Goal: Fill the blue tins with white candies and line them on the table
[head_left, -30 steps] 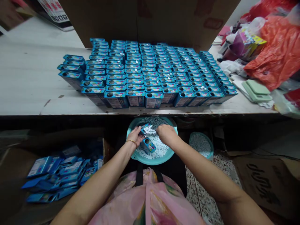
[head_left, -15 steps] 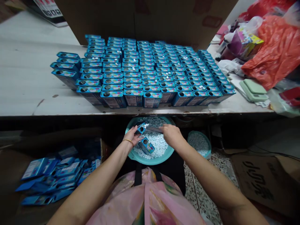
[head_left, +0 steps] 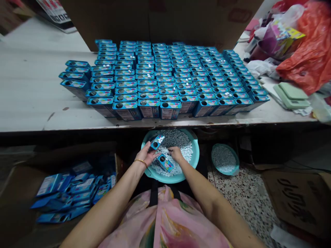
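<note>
My left hand (head_left: 146, 155) grips a small blue candy box (head_left: 156, 141), tilted over the basin, with several white candies on its top beside the round hole. A second blue candy box (head_left: 164, 163) lies slanted on the white candies (head_left: 186, 151), close to my left thumb. These candies fill a turquoise basin (head_left: 196, 144) in front of my body. Down among them is my right hand (head_left: 176, 154), its fingers closed around the scoop, whose blade is hidden by the candies and fingers.
Rows of upright blue boxes (head_left: 147, 86) stand on the white table (head_left: 31, 100), some with loose candies on top. A carton (head_left: 15, 193) of flattened blue boxes sits left. To the right are a smaller candy basin (head_left: 236, 168), a green scale (head_left: 292, 95) and plastic bags (head_left: 307, 51).
My right hand has moved left and down into the candies, and the scoop has dropped out of sight. The left hand still holds its box, with candies now resting on its top.
</note>
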The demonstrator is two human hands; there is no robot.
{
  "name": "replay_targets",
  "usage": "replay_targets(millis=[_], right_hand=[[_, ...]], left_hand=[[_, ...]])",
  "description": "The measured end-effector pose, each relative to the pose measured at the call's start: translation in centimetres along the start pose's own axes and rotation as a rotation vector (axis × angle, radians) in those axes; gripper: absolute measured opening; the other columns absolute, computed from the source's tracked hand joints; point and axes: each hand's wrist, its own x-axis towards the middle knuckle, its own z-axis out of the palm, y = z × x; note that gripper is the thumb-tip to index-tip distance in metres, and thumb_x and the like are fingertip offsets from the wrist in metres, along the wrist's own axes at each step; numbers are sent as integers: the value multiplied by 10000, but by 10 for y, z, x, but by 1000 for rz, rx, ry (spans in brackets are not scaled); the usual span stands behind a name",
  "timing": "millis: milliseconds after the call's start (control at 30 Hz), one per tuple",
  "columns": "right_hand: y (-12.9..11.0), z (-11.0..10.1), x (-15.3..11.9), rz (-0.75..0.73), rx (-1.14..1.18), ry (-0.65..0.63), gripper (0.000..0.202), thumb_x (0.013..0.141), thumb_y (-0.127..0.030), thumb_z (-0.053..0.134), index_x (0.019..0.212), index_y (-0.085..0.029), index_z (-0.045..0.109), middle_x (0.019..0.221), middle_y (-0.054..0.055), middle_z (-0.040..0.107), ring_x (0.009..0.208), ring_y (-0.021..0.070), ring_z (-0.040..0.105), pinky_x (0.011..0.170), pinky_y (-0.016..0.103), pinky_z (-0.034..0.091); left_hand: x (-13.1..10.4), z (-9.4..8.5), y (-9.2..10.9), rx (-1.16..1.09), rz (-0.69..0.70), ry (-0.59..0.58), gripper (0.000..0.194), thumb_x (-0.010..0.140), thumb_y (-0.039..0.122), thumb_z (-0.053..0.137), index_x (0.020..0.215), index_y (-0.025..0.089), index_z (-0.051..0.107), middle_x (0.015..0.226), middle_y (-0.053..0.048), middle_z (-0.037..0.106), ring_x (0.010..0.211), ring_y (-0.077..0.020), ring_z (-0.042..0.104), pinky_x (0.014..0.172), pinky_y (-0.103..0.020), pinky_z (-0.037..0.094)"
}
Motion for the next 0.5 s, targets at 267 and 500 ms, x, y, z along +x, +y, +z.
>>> replay_targets(millis=[267,500], right_hand=[[10,-80,-37,-38,122,-19,325,673,-117,495,949,-144,666,835,41,676,754,152,576,710,264,430],[-58,-128,-53,-201,-232,-86,312,732,-152,477,977,-224,656,875,30,662,815,152,571,711,233,401]], left_hand=[[7,-1,-1,-72,7,-26,123,762,183,553,873,180,500,930,-83,596,863,-265,619,724,-517,486],[8,5,-7,29,19,-7,275,741,224,587,994,247,480,891,-52,596,774,-239,631,703,-600,441]])
